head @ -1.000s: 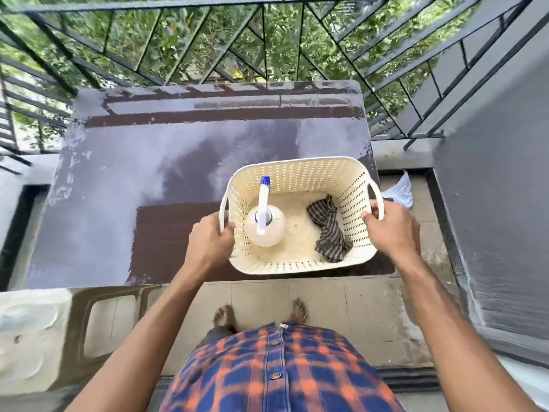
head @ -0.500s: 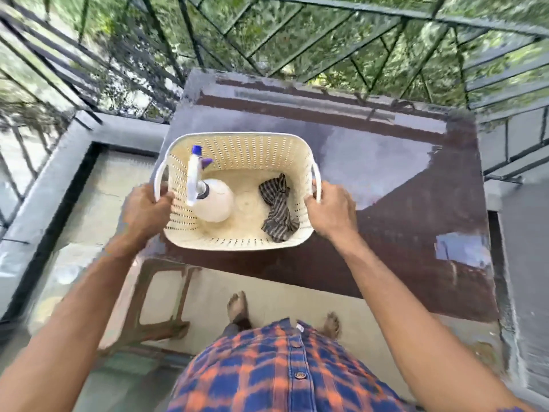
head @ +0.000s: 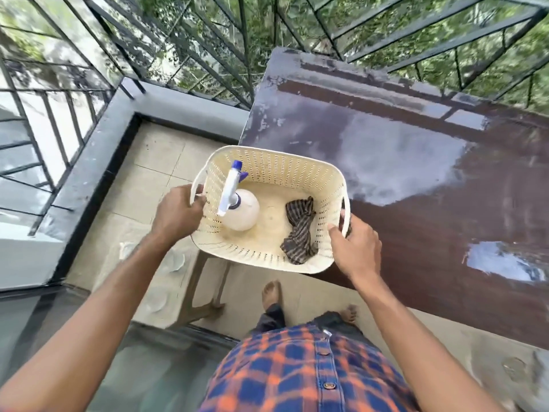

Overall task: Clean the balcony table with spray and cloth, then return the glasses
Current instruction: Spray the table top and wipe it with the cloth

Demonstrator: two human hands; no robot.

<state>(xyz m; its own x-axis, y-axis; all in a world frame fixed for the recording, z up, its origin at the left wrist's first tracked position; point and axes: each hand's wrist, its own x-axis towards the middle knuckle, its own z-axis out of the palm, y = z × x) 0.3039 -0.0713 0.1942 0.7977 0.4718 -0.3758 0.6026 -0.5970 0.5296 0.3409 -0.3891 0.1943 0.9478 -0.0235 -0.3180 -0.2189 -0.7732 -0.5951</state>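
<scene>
Below basket [head: 261, 258], blurred stool [head: 142, 272], right hand [head: 355, 248] fingers partly hidden behind handle [head: 344, 208]

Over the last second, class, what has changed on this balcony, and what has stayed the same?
The basket moved left along the near edge of the table, from its right part to the left corner, where it now juts past the edge. Nothing was let go: the left hand and right hand hold its handles throughout. The spray bottle and cloth sit inside as before.
</scene>
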